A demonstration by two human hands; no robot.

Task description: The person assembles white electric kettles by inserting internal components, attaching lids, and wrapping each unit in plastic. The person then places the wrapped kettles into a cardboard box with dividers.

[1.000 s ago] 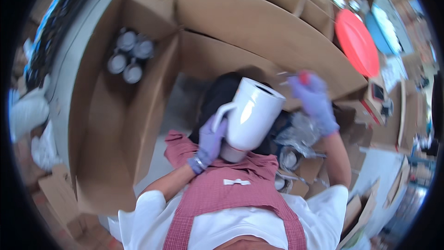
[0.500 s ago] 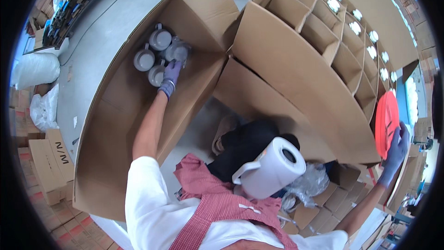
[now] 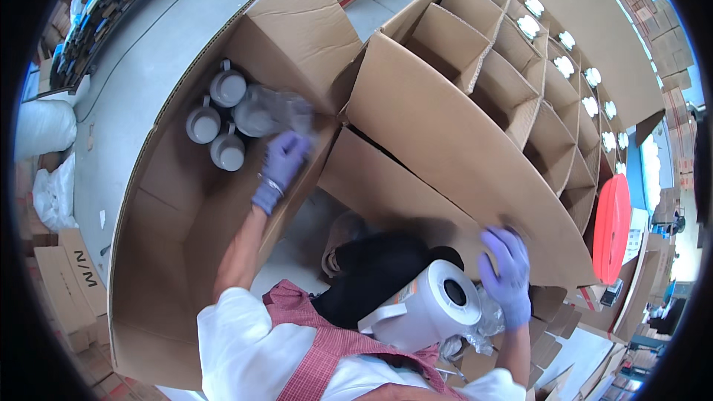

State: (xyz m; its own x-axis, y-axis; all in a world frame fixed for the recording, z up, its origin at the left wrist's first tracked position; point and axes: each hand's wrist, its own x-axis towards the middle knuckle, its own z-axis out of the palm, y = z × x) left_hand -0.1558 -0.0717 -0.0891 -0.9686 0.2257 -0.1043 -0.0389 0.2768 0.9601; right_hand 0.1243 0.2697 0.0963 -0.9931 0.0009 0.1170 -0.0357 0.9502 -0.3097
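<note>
My left hand (image 3: 283, 161), in a purple glove, is inside the open carton (image 3: 171, 230). Its curled fingers pinch a clear plastic bag (image 3: 291, 109) that covers one white vessel (image 3: 252, 116). Beside that stand three white handled jugs (image 3: 226, 151), grouped at the carton's far end. In my lap lies a tilted white jug (image 3: 420, 312) with a handle on its left and a dark round opening facing up and right. My right hand (image 3: 509, 271), also gloved, is raised empty just right of this jug, fingers apart.
A large carton (image 3: 453, 126) with cardboard dividers stands ahead, white-topped items (image 3: 528, 27) in its far cells. A red rounded plastic object (image 3: 611, 229) leans at its right end. Crumpled clear plastic (image 3: 486, 319) and cardboard pieces lie by my right side. Plastic rolls (image 3: 46, 130) stand far left.
My right hand has left the red object and come in toward the jug in my lap. My left hand has drawn back slightly from the jugs, and the plastic stretches further right.
</note>
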